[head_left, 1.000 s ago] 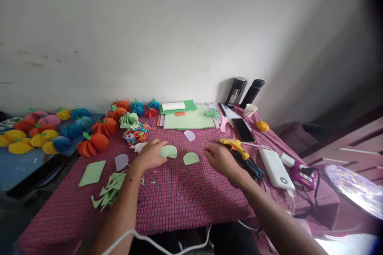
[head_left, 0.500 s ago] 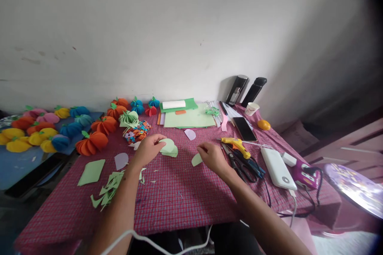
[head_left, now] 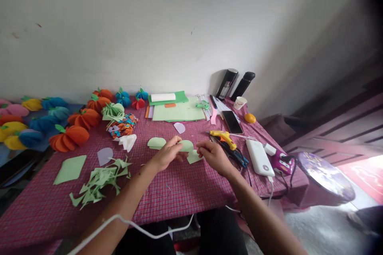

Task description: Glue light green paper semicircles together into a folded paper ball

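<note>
My left hand pinches a light green paper semicircle just above the red checked tablecloth. My right hand holds a second light green paper piece right beside it, and the two hands almost touch. Another green semicircle lies flat on the cloth just left of my left hand. A pale lilac semicircle lies further back.
Green paper scraps and a green sheet lie at the left. Paper pumpkins line the far left. A yellow glue gun, scissors, a white power bank and a phone sit at the right. Green paper sheets lie at the back.
Both hands have come together at the table's middle, each with a green piece lifted off the cloth. One green semicircle has been left behind on the cloth. The camera has shifted rightward.
</note>
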Demonstrator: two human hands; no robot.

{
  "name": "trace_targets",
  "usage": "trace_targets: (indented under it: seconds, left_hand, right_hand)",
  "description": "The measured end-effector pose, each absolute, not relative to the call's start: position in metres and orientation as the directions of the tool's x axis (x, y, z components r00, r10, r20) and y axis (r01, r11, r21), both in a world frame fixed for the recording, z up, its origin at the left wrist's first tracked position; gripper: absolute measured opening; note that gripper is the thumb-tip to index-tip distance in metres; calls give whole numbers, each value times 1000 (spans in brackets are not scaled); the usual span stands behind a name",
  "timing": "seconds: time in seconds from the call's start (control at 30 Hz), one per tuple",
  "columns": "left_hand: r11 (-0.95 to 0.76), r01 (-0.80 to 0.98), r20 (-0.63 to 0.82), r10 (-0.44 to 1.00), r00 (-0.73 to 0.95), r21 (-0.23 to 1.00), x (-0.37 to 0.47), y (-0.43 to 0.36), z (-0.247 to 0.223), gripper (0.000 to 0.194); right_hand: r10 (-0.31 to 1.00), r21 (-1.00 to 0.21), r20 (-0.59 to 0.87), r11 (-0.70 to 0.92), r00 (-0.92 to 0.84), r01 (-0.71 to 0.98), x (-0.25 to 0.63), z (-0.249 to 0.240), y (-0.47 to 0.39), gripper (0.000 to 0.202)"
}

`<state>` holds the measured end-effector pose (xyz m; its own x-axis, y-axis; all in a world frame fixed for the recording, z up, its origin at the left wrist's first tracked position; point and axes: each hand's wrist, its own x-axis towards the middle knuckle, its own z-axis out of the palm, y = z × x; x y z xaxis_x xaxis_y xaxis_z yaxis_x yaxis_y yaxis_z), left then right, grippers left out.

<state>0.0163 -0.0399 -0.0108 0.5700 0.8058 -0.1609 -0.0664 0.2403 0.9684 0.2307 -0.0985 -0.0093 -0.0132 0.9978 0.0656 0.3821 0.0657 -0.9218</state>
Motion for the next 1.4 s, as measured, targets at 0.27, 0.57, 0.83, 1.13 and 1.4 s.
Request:
trace_targets:
  seconds: [0.27,0.57,0.83,1.13,1.4]
  left_hand:
    - [-3,78,-28,919,393,997,33,-32,-21,24]
    - [-7,52,-16,898,440,999,46,-45,-27,29]
    - [-304,294,166,895,413,906,35,-52,-33,58]
    - [-624,551,314,770,556,554,54,-72,-43,108]
    - [-647,536,316,748,583,543,53,-71,-43,101]
  right_hand:
    - [987,-910,142,99,78,403,240,-4,-103,22]
    - [998,-860,37,60,-55,508,242,0,-89,22]
    - [999,-873,-15,8,-43,487,249,-3,-85,22]
    - [996,-791,-18,38,-85,611,254,-7,-81,23]
    - [974,-682,2,166,-226,712,259,0,-79,25]
